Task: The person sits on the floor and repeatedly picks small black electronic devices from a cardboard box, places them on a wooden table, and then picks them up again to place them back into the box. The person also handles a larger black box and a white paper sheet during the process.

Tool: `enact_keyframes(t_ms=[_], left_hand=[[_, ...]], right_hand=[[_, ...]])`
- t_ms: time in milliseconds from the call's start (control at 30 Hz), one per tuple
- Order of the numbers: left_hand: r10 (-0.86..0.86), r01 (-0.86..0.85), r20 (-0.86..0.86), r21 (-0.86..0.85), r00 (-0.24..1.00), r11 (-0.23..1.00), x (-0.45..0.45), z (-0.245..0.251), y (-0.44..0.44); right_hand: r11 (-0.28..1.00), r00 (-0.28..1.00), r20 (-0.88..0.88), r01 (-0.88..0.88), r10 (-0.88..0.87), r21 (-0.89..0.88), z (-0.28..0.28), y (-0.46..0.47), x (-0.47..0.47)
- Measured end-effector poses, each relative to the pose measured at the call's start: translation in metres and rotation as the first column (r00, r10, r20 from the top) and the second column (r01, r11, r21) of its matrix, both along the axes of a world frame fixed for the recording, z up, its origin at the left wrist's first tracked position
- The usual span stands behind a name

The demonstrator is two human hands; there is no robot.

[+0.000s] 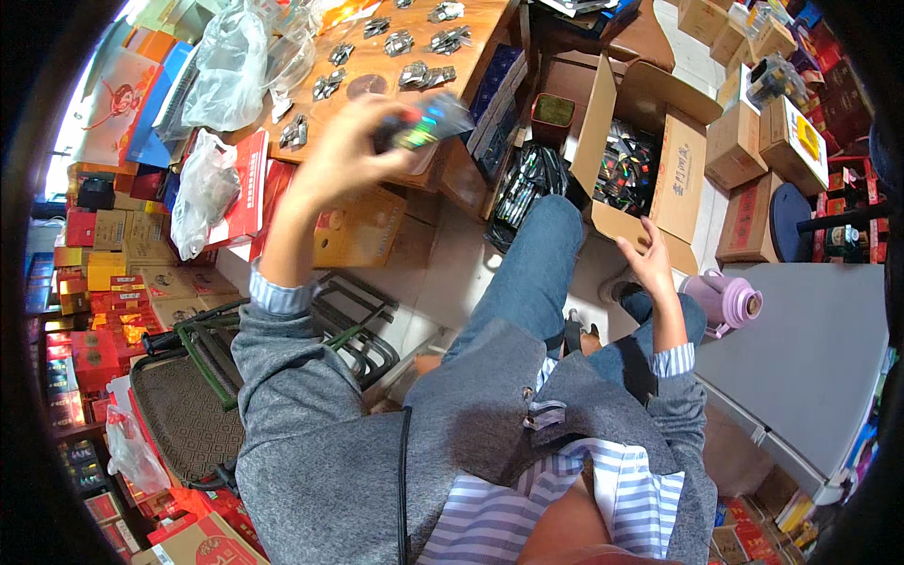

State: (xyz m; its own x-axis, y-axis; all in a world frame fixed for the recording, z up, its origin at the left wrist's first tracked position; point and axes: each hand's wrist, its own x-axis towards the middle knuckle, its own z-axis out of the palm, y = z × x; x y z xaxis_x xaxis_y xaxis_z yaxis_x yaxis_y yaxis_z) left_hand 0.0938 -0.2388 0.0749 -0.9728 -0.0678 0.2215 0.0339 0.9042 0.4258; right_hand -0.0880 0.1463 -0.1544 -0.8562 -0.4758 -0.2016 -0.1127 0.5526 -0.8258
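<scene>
My left hand (346, 152) is raised over the edge of a wooden table (360, 60), gripping a bundle of shiny plastic packets (424, 127) with dark contents; motion blurs its details. On the tabletop beyond lie several small piles of dark packets (424, 74). My right hand (650, 261) hovers above my knee with its fingers apart and nothing in it. Just past it stands an open cardboard box (681, 166) holding a heap of loose dark packets (627, 169) with coloured glints. Left of that box, a black plastic bag (558, 166) contains a row of packets (521, 187).
Clear plastic bags (229, 67) crowd the table's left end. A folding chair (183, 417) stands at my left, near stacked boxes (145, 236). At right are a lilac thermos flask (727, 302), a grey surface (798, 353) and cartons (738, 145). A square bin (552, 116) stands beyond the black bag.
</scene>
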Motion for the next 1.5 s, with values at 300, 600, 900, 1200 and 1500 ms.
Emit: enact_keyframes(t_ms=[300,600,900,1200,1500], left_hand=[[-0.581,0.340,0.245,0.613,0.776,0.713,-0.060,-0.049,0.183],[-0.510,0.423,0.114,0.423,0.852,0.801,-0.069,-0.075,0.232],[-0.501,0.346,0.250,0.475,0.828,0.809,-0.068,-0.072,0.232],[-0.357,0.229,0.202,0.473,0.912,0.851,-0.058,-0.091,0.247],[-0.107,0.086,0.168,0.125,0.980,0.988,-0.053,-0.106,0.276]], right_hand=[[0.871,0.869,0.070,-0.486,0.490,-0.072,0.136,-0.017,0.080],[0.713,0.700,0.650,0.292,0.296,-0.638,0.112,0.032,0.094],[0.789,0.784,0.558,0.149,0.273,-0.596,0.098,0.038,0.099],[0.995,0.887,-0.459,0.077,-0.040,0.062,0.101,0.034,0.103],[0.938,0.787,-0.616,0.190,0.032,0.291,0.093,0.016,0.113]])
